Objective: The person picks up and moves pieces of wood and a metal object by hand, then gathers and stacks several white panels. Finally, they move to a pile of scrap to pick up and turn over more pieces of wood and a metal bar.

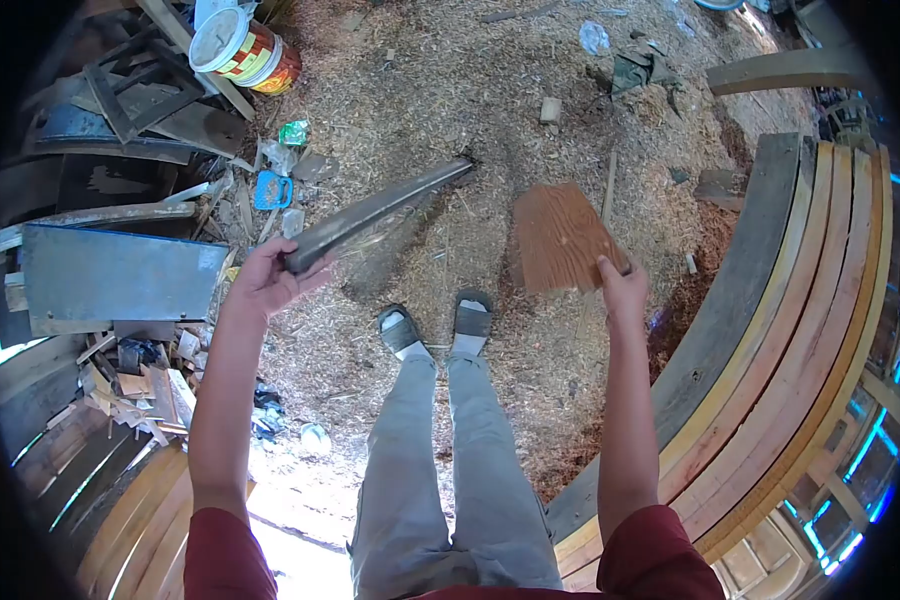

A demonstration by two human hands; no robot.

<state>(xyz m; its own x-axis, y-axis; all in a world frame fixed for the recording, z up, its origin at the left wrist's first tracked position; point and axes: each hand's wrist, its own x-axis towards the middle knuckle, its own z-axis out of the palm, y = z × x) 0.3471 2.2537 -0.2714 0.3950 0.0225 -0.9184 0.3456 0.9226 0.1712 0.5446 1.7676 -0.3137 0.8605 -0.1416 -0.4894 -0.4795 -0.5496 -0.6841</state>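
Observation:
In my left hand [275, 277] is one end of a long, narrow grey board [380, 208], its far end pointing up and to the right over the floor. The fingers and thumb are closed round its near end. My right hand [623, 285] pinches the lower right corner of a flat reddish-brown wooden piece [565, 238] with visible grain. The two pieces are held apart, in front of my sandalled feet.
Wood shavings cover the floor [420, 110]. Stacked long planks [800, 330] line the right side. At left are a bucket [245, 50], a blue plastic item [273, 190], a metal-like panel [120, 275] and wood scraps [155, 395]. A small block [550, 110] lies ahead.

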